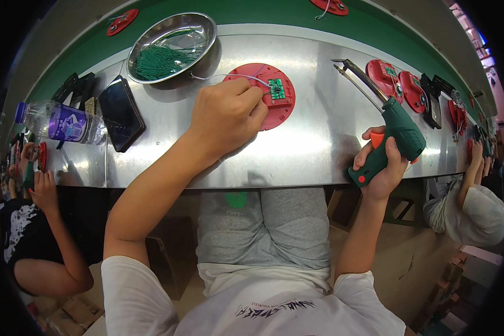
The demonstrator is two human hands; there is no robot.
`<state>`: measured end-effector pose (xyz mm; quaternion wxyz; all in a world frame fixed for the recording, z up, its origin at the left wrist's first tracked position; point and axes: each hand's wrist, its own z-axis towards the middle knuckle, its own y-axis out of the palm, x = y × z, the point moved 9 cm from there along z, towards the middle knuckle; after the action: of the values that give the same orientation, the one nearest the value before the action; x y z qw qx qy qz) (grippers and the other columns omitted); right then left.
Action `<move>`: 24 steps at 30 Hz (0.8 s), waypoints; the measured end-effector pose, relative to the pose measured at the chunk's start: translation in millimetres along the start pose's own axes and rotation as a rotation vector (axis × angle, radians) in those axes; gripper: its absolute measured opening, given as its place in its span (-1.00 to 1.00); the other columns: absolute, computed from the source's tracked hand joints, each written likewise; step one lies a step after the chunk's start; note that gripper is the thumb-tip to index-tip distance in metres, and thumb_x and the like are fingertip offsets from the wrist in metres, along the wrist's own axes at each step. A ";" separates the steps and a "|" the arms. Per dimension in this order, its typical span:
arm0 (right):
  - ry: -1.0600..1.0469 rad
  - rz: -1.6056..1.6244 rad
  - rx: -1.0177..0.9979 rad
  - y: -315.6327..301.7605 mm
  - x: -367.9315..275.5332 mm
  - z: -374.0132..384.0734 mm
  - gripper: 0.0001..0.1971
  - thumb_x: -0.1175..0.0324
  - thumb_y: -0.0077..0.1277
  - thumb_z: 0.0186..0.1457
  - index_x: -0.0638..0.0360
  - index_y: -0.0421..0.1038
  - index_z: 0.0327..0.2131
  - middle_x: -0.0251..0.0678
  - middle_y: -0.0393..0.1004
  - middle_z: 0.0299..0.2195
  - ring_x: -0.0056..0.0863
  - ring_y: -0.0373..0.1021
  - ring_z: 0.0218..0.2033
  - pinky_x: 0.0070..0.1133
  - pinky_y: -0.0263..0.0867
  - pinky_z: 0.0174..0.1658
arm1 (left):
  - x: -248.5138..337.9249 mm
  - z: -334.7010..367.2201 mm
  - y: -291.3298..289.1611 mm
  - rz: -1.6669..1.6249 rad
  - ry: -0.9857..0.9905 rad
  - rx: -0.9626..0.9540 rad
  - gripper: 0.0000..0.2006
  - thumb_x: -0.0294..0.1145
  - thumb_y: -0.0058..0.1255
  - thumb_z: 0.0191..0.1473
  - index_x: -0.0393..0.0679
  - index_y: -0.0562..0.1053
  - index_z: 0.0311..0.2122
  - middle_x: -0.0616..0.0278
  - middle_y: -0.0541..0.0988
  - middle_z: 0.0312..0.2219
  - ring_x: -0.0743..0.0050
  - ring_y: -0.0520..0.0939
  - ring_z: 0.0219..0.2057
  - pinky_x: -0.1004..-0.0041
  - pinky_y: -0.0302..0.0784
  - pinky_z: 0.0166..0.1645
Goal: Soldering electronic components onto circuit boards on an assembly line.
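1. A brushed-metal workbench [302,159] spans the view, with a green strip [263,15] beyond it and people seated at either side.
2. The round red plastic housing [275,119] lies flat in front of the person, its small green circuit board [277,88] facing up; a thin pale wire [224,75] arches toward the board.
3. The left hand [228,113] rests over the housing's left part, fingers curled in; its fingertips are partly hidden, so I cannot tell whether they pinch the wire.
4. The right hand [385,179] is wrapped around the handle of a green soldering gun [402,134], its tip well apart from the board.
5. For clean work, I would steady the wire end against its pad, keep fingertips off the heated spot, and bring the tip in without brushing the red plastic.
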<state>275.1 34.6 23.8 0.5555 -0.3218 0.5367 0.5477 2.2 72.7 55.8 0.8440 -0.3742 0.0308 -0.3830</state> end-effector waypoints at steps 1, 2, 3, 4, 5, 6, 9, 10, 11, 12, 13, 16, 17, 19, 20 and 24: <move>-0.002 -0.003 0.003 1.0 -0.4 0.8 -0.65 0.23 -0.16 0.26 0.45 0.33 -0.20 -0.03 0.44 -0.37 -0.55 0.32 -0.74 -0.60 0.25 -0.71 | 0.0 1.3 0.4 0.002 0.005 -0.001 -0.86 -0.45 0.11 -0.12 -0.15 0.43 -0.64 0.22 0.42 -0.68 0.21 0.50 -0.68 0.28 0.42 -0.59; 0.007 0.008 0.003 5.1 3.7 0.9 -0.65 0.22 -0.17 0.27 0.44 0.33 -0.19 -0.04 0.44 -0.37 -0.54 0.31 -0.74 -0.59 0.25 -0.71 | -2.6 -0.9 -4.2 0.024 0.005 -0.008 -0.86 -0.45 0.11 -0.12 -0.14 0.43 -0.63 0.22 0.43 -0.66 0.20 0.50 -0.67 0.28 0.42 -0.58; 0.018 0.022 -0.002 8.4 7.7 1.7 -0.64 0.21 -0.17 0.27 0.43 0.32 -0.19 -0.04 0.44 -0.37 -0.54 0.30 -0.74 -0.59 0.25 -0.70 | -4.9 -1.9 -8.2 0.017 -0.006 -0.012 -0.87 -0.44 0.11 -0.12 -0.13 0.43 -0.62 0.21 0.44 -0.65 0.19 0.52 -0.65 0.27 0.43 -0.58; 0.035 0.035 -0.006 6.6 11.6 2.1 -0.64 0.19 -0.17 0.27 0.40 0.33 -0.17 -0.08 0.45 -0.36 -0.54 0.29 -0.74 -0.57 0.25 -0.68 | -5.9 -1.8 -10.8 0.017 -0.021 -0.016 -0.88 -0.43 0.11 -0.12 -0.12 0.44 -0.61 0.21 0.45 -0.63 0.18 0.53 -0.64 0.26 0.44 -0.57; 0.053 0.073 0.026 1.8 19.0 2.7 -0.64 0.17 -0.17 0.28 0.36 0.35 -0.16 -0.20 0.44 -0.46 -0.55 0.27 -0.74 -0.59 0.23 -0.67 | -7.8 -3.6 -13.5 -0.011 -0.031 -0.034 -0.95 -0.50 0.14 -0.18 -0.16 0.49 -0.55 0.19 0.43 -0.64 0.18 0.51 -0.61 0.25 0.42 -0.54; 0.130 0.105 -0.008 -8.0 28.2 -0.3 -0.64 0.15 -0.18 0.28 0.32 0.38 -0.17 -0.32 0.37 -0.60 -0.57 0.24 -0.74 -0.60 0.21 -0.67 | -8.6 -5.3 -9.2 -0.036 -0.009 -0.016 -0.92 -0.46 0.14 -0.18 -0.13 0.46 -0.57 0.20 0.43 -0.63 0.18 0.52 -0.61 0.25 0.42 -0.55; 0.240 0.098 0.180 -56.5 47.4 -4.1 -0.58 0.04 -0.20 0.30 0.23 0.45 -0.17 -0.43 0.30 -0.70 -0.58 0.22 -0.72 -0.63 0.17 -0.64 | -5.2 -8.5 7.5 -0.018 0.021 0.033 -0.85 -0.34 0.15 -0.25 -0.06 0.40 -0.62 0.24 0.45 -0.61 0.20 0.53 -0.59 0.22 0.45 -0.52; 0.235 0.065 0.148 -65.1 39.0 -1.4 -0.58 0.05 -0.22 0.32 0.24 0.45 -0.15 -0.45 0.30 -0.68 -0.61 0.21 -0.70 -0.65 0.17 -0.62 | -2.6 -6.2 10.6 -0.041 0.042 0.102 -0.86 -0.34 0.14 -0.26 -0.07 0.40 -0.62 0.23 0.46 -0.61 0.20 0.53 -0.59 0.22 0.46 -0.51; 0.139 -0.059 0.170 -65.7 28.1 -3.0 -0.57 0.07 -0.24 0.33 0.28 0.41 -0.12 -0.45 0.28 -0.68 -0.64 0.19 -0.70 -0.67 0.14 -0.60 | 1.6 -4.5 9.9 -0.027 0.032 0.092 -0.87 -0.34 0.14 -0.25 -0.08 0.41 -0.62 0.24 0.48 -0.61 0.21 0.55 -0.56 0.24 0.47 -0.50; 0.095 -0.041 0.071 -50.8 17.6 -2.8 -0.57 0.08 -0.26 0.34 0.32 0.37 -0.12 -0.44 0.26 -0.69 -0.65 0.17 -0.69 -0.68 0.09 -0.60 | 4.1 -1.9 11.7 0.013 -0.007 0.022 -0.88 -0.34 0.13 -0.23 -0.08 0.44 -0.60 0.23 0.49 -0.59 0.22 0.57 -0.54 0.24 0.48 -0.49; 0.073 -0.027 0.032 -33.9 16.5 -2.4 -0.59 0.10 -0.28 0.34 0.32 0.36 -0.15 -0.42 0.27 -0.68 -0.65 0.16 -0.70 -0.69 0.06 -0.60 | -1.1 -6.0 -0.8 0.047 -0.020 0.016 -0.88 -0.33 0.13 -0.21 -0.08 0.45 -0.58 0.23 0.51 -0.58 0.21 0.58 -0.53 0.24 0.49 -0.48; 0.114 -0.019 0.051 -8.5 22.2 -8.8 -0.64 0.13 -0.26 0.33 0.28 0.35 -0.18 -0.43 0.25 -0.71 -0.67 0.15 -0.70 -0.72 0.04 -0.60 | -6.9 -15.1 -15.0 0.065 -0.058 -0.007 -0.89 -0.32 0.13 -0.19 -0.10 0.48 -0.53 0.21 0.55 -0.52 0.19 0.60 -0.51 0.22 0.51 -0.46; 0.069 -0.031 0.076 -9.6 18.8 -7.0 -0.63 0.11 -0.24 0.33 0.26 0.36 -0.19 -0.45 0.24 -0.71 -0.68 0.14 -0.70 -0.73 0.04 -0.58 | -8.8 -16.3 -12.3 0.062 -0.087 -0.026 -0.89 -0.32 0.12 -0.18 -0.10 0.49 -0.52 0.22 0.56 -0.52 0.20 0.61 -0.49 0.23 0.52 -0.45; 0.011 -0.061 0.076 -2.1 4.9 -10.2 -0.64 0.09 -0.22 0.32 0.23 0.38 -0.23 -0.45 0.21 -0.71 -0.67 0.13 -0.69 -0.73 0.05 -0.56 | -10.0 -14.4 -10.4 -0.003 -0.084 0.055 -0.87 -0.33 0.14 -0.19 -0.11 0.51 -0.47 0.18 0.56 -0.48 0.21 0.62 -0.42 0.24 0.53 -0.43; 0.013 -0.072 0.102 -1.6 1.8 -11.9 -0.64 0.10 -0.22 0.32 0.23 0.37 -0.24 -0.45 0.21 -0.71 -0.67 0.13 -0.69 -0.72 0.04 -0.56 | -8.2 -10.4 -14.0 -0.031 -0.061 0.119 -0.85 -0.33 0.15 -0.19 -0.12 0.52 -0.45 0.17 0.56 -0.47 0.21 0.62 -0.41 0.24 0.53 -0.43; 0.047 -0.041 0.139 -5.9 4.4 -4.5 -0.65 0.10 -0.21 0.32 0.22 0.37 -0.24 -0.46 0.21 -0.68 -0.67 0.13 -0.67 -0.72 0.04 -0.54 | -15.0 -4.2 -19.5 -0.071 -0.096 0.068 -0.72 -0.27 0.19 -0.21 -0.13 0.53 -0.32 0.12 0.52 -0.33 0.17 0.54 -0.30 0.26 0.48 -0.21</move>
<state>278.8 30.4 17.2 0.5747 -0.3059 0.5797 0.4899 -22.0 71.8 62.0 0.8426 -0.3640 -0.0359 -0.3953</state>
